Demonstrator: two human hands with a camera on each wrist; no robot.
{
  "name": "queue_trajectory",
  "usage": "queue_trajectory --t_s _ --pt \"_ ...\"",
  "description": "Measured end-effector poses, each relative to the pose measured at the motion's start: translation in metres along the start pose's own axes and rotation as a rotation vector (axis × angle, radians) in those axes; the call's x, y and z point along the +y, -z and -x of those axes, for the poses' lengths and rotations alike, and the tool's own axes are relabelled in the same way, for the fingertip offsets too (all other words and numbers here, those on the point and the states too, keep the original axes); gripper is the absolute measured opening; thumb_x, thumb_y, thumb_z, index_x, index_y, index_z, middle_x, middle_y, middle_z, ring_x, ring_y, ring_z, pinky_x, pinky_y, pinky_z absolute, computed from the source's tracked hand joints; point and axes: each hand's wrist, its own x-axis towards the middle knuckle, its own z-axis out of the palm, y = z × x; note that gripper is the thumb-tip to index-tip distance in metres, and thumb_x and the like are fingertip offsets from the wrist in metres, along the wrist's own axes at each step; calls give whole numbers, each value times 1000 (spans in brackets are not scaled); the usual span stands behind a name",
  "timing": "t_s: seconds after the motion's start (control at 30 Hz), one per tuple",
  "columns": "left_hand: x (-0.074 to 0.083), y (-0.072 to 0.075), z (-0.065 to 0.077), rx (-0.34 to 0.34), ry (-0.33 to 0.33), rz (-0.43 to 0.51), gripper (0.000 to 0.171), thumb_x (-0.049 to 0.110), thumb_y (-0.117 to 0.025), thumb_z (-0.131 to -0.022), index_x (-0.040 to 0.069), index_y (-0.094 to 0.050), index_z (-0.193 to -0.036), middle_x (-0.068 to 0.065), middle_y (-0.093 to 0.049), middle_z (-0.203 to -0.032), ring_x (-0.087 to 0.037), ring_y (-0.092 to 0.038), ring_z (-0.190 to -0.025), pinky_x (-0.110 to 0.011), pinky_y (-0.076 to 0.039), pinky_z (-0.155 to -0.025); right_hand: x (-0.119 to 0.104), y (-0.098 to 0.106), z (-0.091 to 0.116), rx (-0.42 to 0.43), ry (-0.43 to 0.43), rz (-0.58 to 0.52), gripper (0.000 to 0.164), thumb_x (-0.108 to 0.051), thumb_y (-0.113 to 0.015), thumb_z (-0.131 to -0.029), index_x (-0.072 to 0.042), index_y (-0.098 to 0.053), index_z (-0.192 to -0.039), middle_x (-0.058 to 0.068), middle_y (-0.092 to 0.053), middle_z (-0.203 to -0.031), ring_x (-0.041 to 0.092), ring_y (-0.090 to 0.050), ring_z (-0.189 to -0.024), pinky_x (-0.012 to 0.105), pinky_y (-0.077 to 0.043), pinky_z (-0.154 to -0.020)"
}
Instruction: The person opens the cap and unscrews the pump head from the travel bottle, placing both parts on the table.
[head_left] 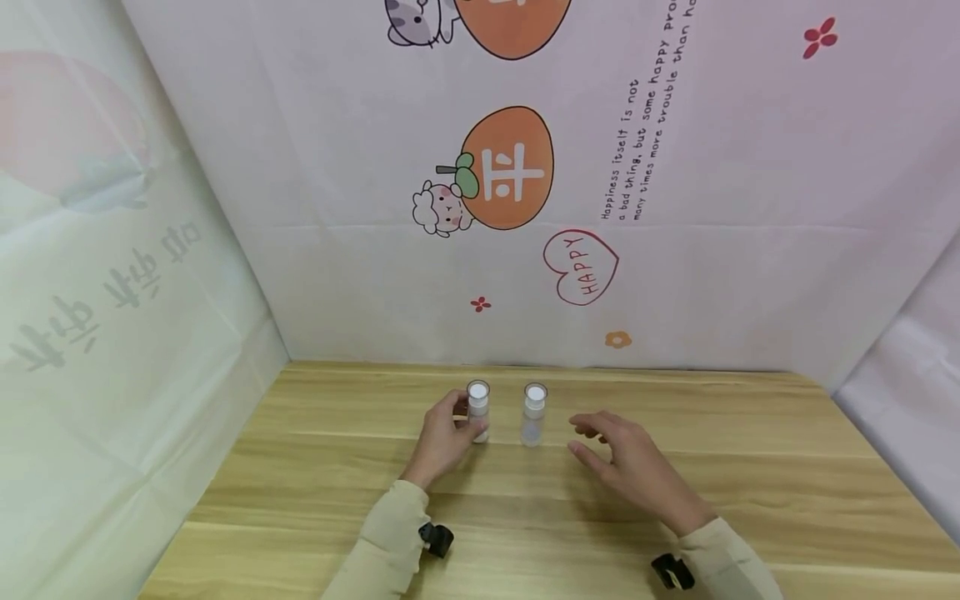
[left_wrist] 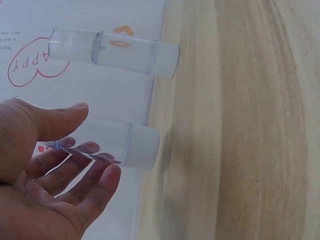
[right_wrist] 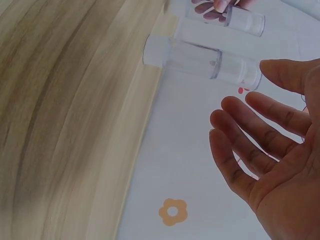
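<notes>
Two small clear cylindrical bottles with white bases and clear caps stand side by side near the back of the table. My left hand holds the left bottle, thumb in front and fingers curled behind it. Through its clear wall in the right wrist view, the fingers show beside the thumb tip. The right bottle stands upright and untouched between my hands. To its right, my right hand hovers with fingers loosely bent and apart, holding nothing; in the right wrist view its palm faces the bottles.
The wood-grain table meets a white printed cloth hanging at its back edge, close behind the bottles. More cloth hangs at the left and right sides. Each wrist carries a small black camera mount.
</notes>
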Motion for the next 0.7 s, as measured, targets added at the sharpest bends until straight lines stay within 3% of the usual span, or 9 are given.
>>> queue_trajectory --t_s 0.27,0.7 --pt "12 2 4 12 -34 -54 38 7 -77 -90 -2 -62 -124 -15 -65 -113 -30 -61 -107 -45 -54 -93 -1 -3 -1 2 12 -19 29 -17 -76 -94 -6 -70 -120 4 -71 -108 21 -68 -95 43 -58 -77" --pt "29 4 14 -10 -168 -173 36 10 -77 -91 4 -63 -123 -10 -65 -117 -26 -61 -108 -46 -52 -91 -6 -5 -4 12 21 -91 29 -19 -74 -95 -7 -69 -121 0 -72 -108 19 -69 -97 39 -58 -80"
